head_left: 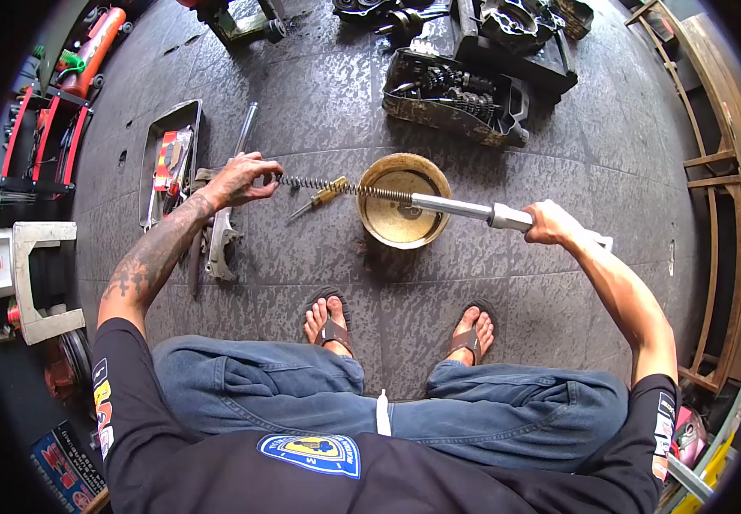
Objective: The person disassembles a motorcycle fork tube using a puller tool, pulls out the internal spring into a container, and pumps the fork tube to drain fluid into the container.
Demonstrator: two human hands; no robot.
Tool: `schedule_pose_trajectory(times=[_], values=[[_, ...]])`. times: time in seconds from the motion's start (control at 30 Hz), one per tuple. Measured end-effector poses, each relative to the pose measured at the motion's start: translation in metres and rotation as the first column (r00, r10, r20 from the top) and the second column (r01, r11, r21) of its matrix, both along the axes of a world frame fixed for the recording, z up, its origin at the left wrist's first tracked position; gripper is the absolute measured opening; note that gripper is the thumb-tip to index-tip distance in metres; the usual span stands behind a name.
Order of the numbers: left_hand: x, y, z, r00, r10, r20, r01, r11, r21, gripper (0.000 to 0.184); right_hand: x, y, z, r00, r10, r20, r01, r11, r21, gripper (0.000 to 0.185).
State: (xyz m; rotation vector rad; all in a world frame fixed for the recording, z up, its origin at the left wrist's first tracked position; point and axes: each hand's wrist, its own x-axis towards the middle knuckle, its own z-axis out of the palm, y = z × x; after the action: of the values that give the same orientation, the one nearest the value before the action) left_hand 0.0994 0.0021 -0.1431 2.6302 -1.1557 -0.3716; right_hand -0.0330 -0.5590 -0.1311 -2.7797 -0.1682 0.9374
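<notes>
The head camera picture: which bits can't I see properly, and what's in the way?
In the head view:
Metal tube: the gripped part is hidden by the right hand.
Spring: its tip is covered by the left hand.
Bucket: part of its inside is behind the spring and tube.
Shirt badge: some lettering is too small to read.

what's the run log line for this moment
left hand: pinching spring end; right hand: gripping tube; spring: extending from tube; bucket: below both
</notes>
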Motion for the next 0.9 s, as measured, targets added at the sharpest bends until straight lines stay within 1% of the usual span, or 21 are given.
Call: schedule_pose_trajectory(times=[0.1,0.13,0.23,0.3,0.43,0.47,0.53,0.63,0.67,0.7,0.73,0.77,0.8,0.83,0.9], values=[[0.003,0.008,0.003,1.0,-0.015,0.013,0.015,0.999,-0.048,0.025,0.001,-0.001,0.003,1.0,-0.025,0.009,0.025,1.0,0.016,0.025],[0.003,0.01,0.004,1.0,0.009,-0.015,-0.01,1.0,-0.029,0.025,-0.001,-0.002,0.003,1.0,-0.027,0.008,0.027,0.999,0.018,0.025],[-0.001,0.014,0.008,1.0,0.016,-0.006,-0.016,0.999,-0.046,0.023,-0.001,-0.008,0.0,1.0,-0.019,0.019,0.018,0.999,0.04,0.026],[-0.001,0.01,0.012,1.0,0.018,0.0,-0.018,0.999,-0.045,0.022,-0.001,-0.009,-0.001,1.0,0.019,0.02,-0.019,1.0,0.002,0.026],[0.0,0.001,0.021,1.0,0.003,0.0,-0.003,0.998,-0.068,0.019,0.0,-0.003,0.002,1.0,-0.018,-0.019,0.017,1.0,-0.024,0.028],[0.001,-0.003,0.027,1.0,0.001,0.002,-0.001,0.998,-0.068,0.019,0.003,0.0,0.004,1.0,0.009,0.003,-0.008,0.999,-0.053,0.026],[0.0,-0.013,0.035,0.995,-0.052,0.084,0.063,0.988,-0.141,0.018,0.006,0.006,0.007,0.999,0.034,0.021,-0.032,0.996,-0.082,0.025],[-0.006,-0.036,0.058,0.996,-0.066,0.062,0.076,0.982,-0.174,0.015,0.017,0.02,0.02,0.988,0.144,0.049,-0.132,0.971,-0.198,0.024],[-0.007,-0.045,0.063,0.989,-0.117,0.087,0.132,0.97,-0.203,0.015,0.022,0.025,0.027,0.981,0.186,0.059,-0.169,0.959,-0.227,0.023],[-0.007,-0.052,0.067,0.99,-0.112,0.086,0.127,0.971,-0.203,0.015,0.026,0.031,0.034,0.971,0.23,0.066,-0.206,0.944,-0.256,0.023],[-0.007,-0.058,0.071,0.981,-0.167,0.102,0.185,0.961,-0.205,0.015,0.03,0.036,0.038,0.97,0.234,0.068,-0.21,0.944,-0.256,0.023],[-0.007,-0.065,0.074,0.968,-0.222,0.119,0.243,0.948,-0.206,0.017,0.032,0.041,0.043,0.944,0.311,0.109,-0.268,0.918,-0.293,0.02],[-0.009,-0.073,0.077,0.957,-0.238,0.164,0.27,0.939,-0.212,0.017,0.035,0.045,0.048,0.911,0.387,0.145,-0.323,0.885,-0.335,0.018],[-0.01,-0.082,0.079,0.958,-0.233,0.167,0.267,0.94,-0.215,0.017,0.039,0.05,0.053,0.909,0.392,0.145,-0.326,0.882,-0.339,0.018],[-0.011,-0.102,0.083,0.906,-0.289,0.31,0.365,0.904,-0.222,0.02,0.045,0.063,0.064,0.87,0.475,0.129,-0.388,0.823,-0.414,0.014]])
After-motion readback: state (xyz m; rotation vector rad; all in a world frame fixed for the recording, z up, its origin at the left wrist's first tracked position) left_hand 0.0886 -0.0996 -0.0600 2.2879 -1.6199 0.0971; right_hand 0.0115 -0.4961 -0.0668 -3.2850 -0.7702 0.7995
